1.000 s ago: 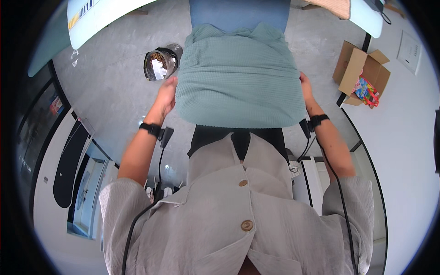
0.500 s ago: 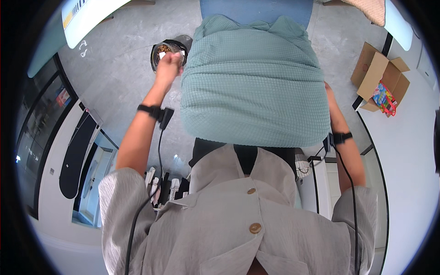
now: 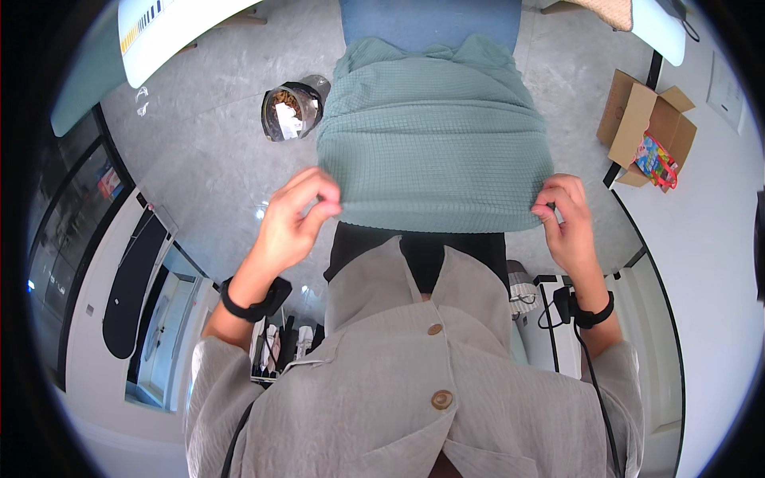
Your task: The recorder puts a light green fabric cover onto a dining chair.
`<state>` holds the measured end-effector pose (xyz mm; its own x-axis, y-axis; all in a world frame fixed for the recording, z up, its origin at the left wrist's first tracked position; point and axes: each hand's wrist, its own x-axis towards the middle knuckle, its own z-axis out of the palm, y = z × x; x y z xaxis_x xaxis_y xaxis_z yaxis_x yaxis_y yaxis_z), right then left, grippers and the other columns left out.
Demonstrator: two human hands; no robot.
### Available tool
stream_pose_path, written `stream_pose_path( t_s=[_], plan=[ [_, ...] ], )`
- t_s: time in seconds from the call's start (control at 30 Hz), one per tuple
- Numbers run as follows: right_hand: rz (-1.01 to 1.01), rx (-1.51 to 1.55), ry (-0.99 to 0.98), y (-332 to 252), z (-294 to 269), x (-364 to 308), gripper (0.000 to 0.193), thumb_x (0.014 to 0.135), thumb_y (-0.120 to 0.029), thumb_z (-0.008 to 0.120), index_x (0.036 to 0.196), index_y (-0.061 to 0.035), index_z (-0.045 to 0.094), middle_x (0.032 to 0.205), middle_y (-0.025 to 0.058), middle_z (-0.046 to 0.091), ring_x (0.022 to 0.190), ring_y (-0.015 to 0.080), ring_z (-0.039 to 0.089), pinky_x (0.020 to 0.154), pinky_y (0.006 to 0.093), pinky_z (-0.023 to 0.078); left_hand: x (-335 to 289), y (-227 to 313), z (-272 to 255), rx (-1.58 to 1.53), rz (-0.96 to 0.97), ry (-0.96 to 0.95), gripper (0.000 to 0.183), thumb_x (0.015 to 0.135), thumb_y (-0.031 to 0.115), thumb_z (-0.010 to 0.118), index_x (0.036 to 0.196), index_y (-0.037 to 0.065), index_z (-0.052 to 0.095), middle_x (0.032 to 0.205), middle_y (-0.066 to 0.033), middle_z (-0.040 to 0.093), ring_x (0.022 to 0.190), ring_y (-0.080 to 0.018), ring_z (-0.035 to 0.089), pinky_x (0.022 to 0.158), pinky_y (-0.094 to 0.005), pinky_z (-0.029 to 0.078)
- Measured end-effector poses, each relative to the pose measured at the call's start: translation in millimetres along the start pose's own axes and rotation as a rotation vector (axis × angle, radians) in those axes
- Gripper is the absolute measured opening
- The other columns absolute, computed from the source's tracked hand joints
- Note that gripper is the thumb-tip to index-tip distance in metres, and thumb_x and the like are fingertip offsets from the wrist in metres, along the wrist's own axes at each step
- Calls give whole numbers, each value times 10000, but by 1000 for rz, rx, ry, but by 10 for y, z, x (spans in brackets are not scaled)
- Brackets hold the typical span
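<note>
A teal stretch cover (image 3: 434, 151) with a small checked weave is drawn over a seat-like block in front of me, creased across its middle and bunched at the far end. My left hand (image 3: 299, 215) pinches the cover's near left corner between thumb and fingers. At the near right corner, my right hand (image 3: 567, 219) pinches the fabric the same way. Beyond the bunched end shows a bare blue surface (image 3: 430, 20), perhaps a chair's back. What lies beneath the cover is hidden.
A bin (image 3: 299, 135) with a dark liner, brown bits and white paper stands on the grey floor (image 3: 203, 103) at the left. To the right is an open cardboard box (image 3: 625, 119) holding a colourful bag (image 3: 655, 163). White tabletops edge both far corners.
Both hands have come back toward me from the cover's sides to its near corners and now grip the fabric there. The cover's near edge sits slightly farther from me.
</note>
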<state>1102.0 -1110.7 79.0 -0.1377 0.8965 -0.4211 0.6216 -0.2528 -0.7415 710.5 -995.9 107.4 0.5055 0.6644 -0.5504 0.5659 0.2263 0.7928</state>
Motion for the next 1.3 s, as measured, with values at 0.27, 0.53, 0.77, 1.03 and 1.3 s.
stream_pose_path(
  t_s=[0.27, 0.53, 0.77, 1.03, 1.3],
  plan=[
    [-193, -128, 34, -80, -47, -81, 243, 698, -145, 789, 841, -41, 623, 970, 90, 591, 916, 317, 564, 807, 402, 465, -352, -90, -114, 208, 39, -134, 133, 829, 53, 678, 847, 12, 553, 805, -87, 560, 765, -274, 559, 721, -359, 463],
    [-162, -176, 12, -128, -45, -149, 244, 715, -100, 775, 867, -29, 597, 987, 100, 590, 919, 324, 562, 792, 411, 476, -220, -64, 253, 584, 273, 31, 369, 660, 47, 789, 973, 57, 594, 1027, -102, 562, 922, -320, 545, 789, -410, 461],
    [-48, -60, -116, -57, -220, -34, 217, 744, -59, 740, 904, -34, 596, 995, 102, 585, 951, 315, 549, 797, 391, 479, -115, -113, 232, 501, 313, -7, 308, 609, -22, 743, 865, 50, 588, 920, -92, 580, 839, -310, 547, 748, -403, 455],
    [-93, 16, -280, -107, -350, -174, 136, 806, -6, 678, 889, -23, 572, 935, 99, 578, 896, 291, 557, 776, 360, 482, -174, -183, -13, 358, 224, -61, 249, 662, 11, 779, 810, 30, 580, 836, -103, 581, 763, -283, 569, 700, -364, 473],
    [921, 882, 26, 825, 139, 358, 364, 1006, -390, 519, 984, -35, 598, 919, 54, 639, 785, 119, 613, 665, 263, 515, 410, -1269, 187, -955, -815, 123, 552, 1007, 507, 454, 1328, 65, 531, 1206, -82, 626, 1069, -187, 603, 914, -356, 510]
  ],
)
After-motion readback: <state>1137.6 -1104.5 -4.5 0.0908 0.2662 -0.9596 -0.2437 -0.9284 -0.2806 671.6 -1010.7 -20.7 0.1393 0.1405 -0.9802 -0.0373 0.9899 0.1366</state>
